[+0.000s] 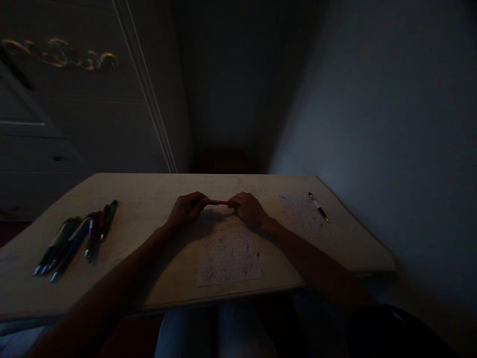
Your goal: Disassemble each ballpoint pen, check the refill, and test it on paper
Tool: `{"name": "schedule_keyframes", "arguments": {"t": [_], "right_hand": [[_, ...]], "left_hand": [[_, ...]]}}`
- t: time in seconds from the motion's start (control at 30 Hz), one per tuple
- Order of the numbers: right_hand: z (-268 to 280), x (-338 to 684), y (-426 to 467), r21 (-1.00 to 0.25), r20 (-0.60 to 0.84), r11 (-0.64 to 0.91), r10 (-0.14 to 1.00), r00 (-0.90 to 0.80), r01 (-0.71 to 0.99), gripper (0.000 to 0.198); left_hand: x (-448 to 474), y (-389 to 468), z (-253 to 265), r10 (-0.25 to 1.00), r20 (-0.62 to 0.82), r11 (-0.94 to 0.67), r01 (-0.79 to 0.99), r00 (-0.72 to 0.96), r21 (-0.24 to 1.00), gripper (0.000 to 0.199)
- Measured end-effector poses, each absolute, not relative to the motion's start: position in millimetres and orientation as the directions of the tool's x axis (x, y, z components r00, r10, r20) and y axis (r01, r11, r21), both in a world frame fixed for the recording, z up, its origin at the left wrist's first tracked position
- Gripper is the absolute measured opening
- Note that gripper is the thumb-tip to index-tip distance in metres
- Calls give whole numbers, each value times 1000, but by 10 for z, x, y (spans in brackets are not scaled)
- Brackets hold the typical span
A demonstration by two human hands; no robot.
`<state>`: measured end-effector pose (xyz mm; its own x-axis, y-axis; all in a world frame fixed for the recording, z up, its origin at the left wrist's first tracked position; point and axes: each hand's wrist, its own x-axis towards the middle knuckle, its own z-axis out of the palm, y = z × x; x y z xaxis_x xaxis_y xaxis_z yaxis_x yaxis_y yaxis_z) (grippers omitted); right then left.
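Observation:
A red pen lies level between my two hands, above the top end of a sheet of paper covered in writing. My left hand is closed on the pen's left end. At the other end, the fingers of my right hand are wrapped round it. Only the pen's middle shows; both its ends are hidden by my fingers. The light is dim, so finer details of the pen cannot be made out.
Several pens lie bunched on the left of the table. To the right, a white and black pen lies beside a second written sheet. A pale wall rises on the right, and a panelled cabinet stands at the left.

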<state>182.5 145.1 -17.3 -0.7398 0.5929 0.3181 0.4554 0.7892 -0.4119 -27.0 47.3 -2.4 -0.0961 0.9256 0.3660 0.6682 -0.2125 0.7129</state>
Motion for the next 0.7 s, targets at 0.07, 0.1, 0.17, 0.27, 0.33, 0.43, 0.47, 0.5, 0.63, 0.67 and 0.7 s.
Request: {"name": "schedule_keyframes", "arguments": {"t": [0.07,0.1,0.17,0.27,0.33,0.43,0.47,0.5,0.63,0.67,0.7], "right_hand": [[-161,1816,1437,-391,330,796,589,-738,461,20],[-154,1811,1433,-381,339,801,585,-737,461,19],[-144,1802,1428,-372,357,811,574,-738,451,18],[-141,1789,1427,-388,367,818,560,-743,425,18],[-146,1785,1431,-409,368,811,566,-737,419,18],[-149,1795,1447,-443,365,788,594,-717,427,17],[-148,1802,1455,-456,362,779,604,-710,431,18],[-147,1811,1465,-467,359,770,614,-703,434,18],[-159,1845,1507,-503,351,745,639,-685,438,19],[-167,1849,1514,-509,350,745,637,-687,431,19],[-174,1851,1519,-516,349,746,631,-693,420,18]], "left_hand": [[-229,466,-20,930,350,-188,680,-109,709,43],[-208,465,-25,933,335,-164,675,-130,719,46],[-171,467,-49,934,299,-107,644,-196,757,52],[-152,473,-88,924,260,-52,580,-282,813,56],[-172,478,-100,928,242,-46,556,-284,830,60],[-231,490,-95,943,265,-116,545,-203,831,58],[-249,495,-91,941,289,-154,541,-175,827,57],[-263,500,-87,935,318,-191,539,-154,821,63],[-270,509,-71,913,396,-271,572,-104,774,62],[-266,505,-68,914,393,-265,582,-102,769,53],[-262,498,-65,918,381,-249,591,-108,767,46]]}}
